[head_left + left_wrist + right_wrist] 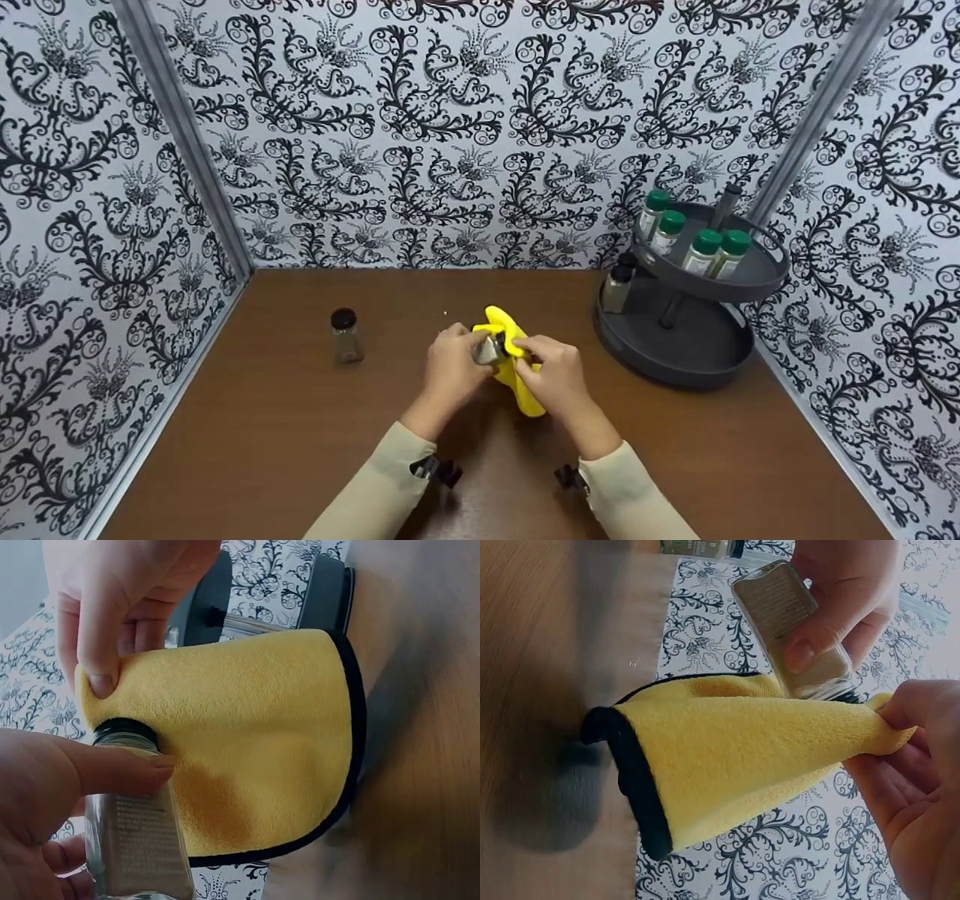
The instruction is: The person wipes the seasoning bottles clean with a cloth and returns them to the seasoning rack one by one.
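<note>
My left hand (454,362) grips a square glass spice jar (139,840) round its body, thumb near the neck. The jar is tilted, and its black cap (126,727) meets a yellow cloth (255,712) with black edging. My right hand (553,371) pinches that cloth between thumb and fingers close to the cap; the rest of it hangs down over the table. In the right wrist view the glass jar (787,622) slants with its cap end against the cloth (742,757), which partly hides the cap.
Another black-capped jar (346,337) stands on the brown table (285,435) at the left. To the right is a two-tier dark grey rack (675,371). Several green-capped jars (705,251) stand on its upper tier, and a black-capped jar (617,289) on the lower. Patterned walls (450,150) enclose the table.
</note>
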`<state>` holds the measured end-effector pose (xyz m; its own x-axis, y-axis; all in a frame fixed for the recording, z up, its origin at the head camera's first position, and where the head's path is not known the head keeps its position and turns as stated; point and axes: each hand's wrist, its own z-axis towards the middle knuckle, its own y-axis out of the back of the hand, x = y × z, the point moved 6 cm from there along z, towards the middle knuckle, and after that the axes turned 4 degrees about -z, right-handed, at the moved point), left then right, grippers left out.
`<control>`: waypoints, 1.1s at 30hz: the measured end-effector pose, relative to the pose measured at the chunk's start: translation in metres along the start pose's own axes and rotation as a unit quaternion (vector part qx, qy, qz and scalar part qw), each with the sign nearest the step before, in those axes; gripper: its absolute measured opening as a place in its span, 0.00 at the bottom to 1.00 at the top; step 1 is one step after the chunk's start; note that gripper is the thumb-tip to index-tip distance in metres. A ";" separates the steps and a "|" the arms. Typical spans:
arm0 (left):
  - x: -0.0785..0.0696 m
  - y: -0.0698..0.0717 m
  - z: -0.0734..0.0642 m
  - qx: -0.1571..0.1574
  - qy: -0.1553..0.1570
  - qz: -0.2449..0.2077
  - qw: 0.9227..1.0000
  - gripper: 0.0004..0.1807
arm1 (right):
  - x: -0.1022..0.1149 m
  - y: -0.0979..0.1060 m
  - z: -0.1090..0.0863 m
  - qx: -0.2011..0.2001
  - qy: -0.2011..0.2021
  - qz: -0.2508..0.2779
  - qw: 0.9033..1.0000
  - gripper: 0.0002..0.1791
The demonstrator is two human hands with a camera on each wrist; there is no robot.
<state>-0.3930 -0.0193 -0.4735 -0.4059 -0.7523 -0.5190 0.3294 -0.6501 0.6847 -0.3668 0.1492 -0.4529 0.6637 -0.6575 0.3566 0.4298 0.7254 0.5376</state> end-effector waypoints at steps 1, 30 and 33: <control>-0.001 -0.001 0.000 -0.001 -0.008 0.011 1.000 0.25 | 0.001 0.000 0.000 -0.003 0.003 -0.003 1.000 0.12; 0.002 0.002 0.004 0.044 0.036 -0.190 0.980 0.32 | -0.019 0.011 0.006 0.002 -0.073 0.024 0.997 0.13; 0.005 0.001 0.004 0.043 0.055 -0.215 0.974 0.32 | -0.018 0.011 0.006 0.000 -0.066 0.018 0.998 0.12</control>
<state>-0.3978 -0.0233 -0.4735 -0.3952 -0.4219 -0.8160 0.0746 -0.9001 0.4292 -0.3780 0.1681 -0.4485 0.5922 -0.6518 0.4738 0.4070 0.7494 0.5222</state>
